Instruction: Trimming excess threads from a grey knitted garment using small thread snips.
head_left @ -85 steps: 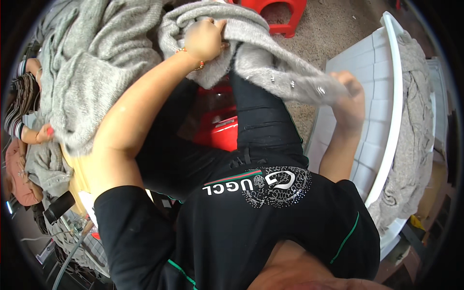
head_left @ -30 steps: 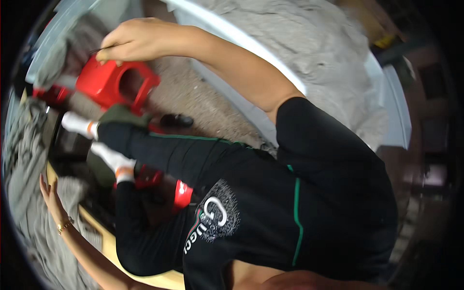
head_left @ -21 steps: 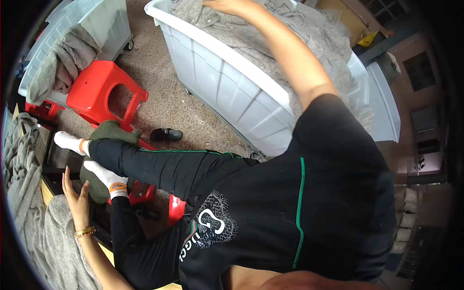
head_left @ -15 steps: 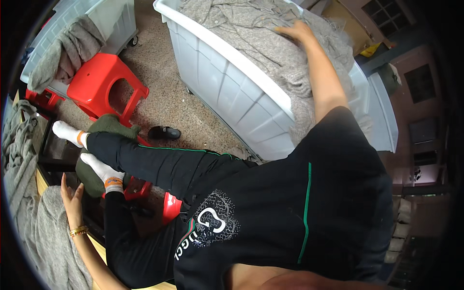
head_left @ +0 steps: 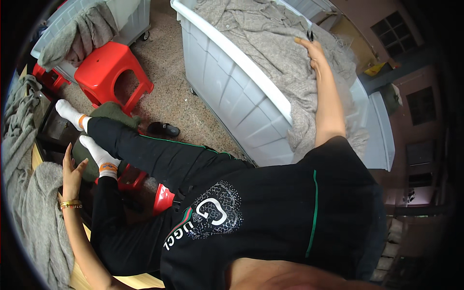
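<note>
Head view, right hand (head_left: 315, 54): mine reached out toward 1 o'clock, over the bin's heap; finger detail was small, but one digit pointed toward 9 and the others curled round the snips. Whether I touched cloth, I couldn't tell.
Snips (head_left: 310, 36): dark, gripped in that hand, two points sticking up toward 12, slightly parted.
Heap (head_left: 261, 36): grey knits, crumpled, filling the bin from 12 to 2 and spilling over its near end.
Bin (head_left: 217, 72): pale blue-white, at 12, its long wall slanting down toward 1.
Left hand (head_left: 72, 176): at 9, bare, fingers spread and thumb apart, just beside the table knit.
Bracelets (head_left: 71, 205): gold, round my left wrist.
Table knit (head_left: 43, 222): grey, bunched at 8, on the yellow table (head_left: 79, 278).
Stool (head_left: 104, 60): red, upright, at 10.
Second bin (head_left: 130, 19): beyond the stool, between 10 and 11, a grey knit (head_left: 82, 34) draped over its rim.
Sandals (head_left: 163, 129): black, on the floor between 9 and 10.
</note>
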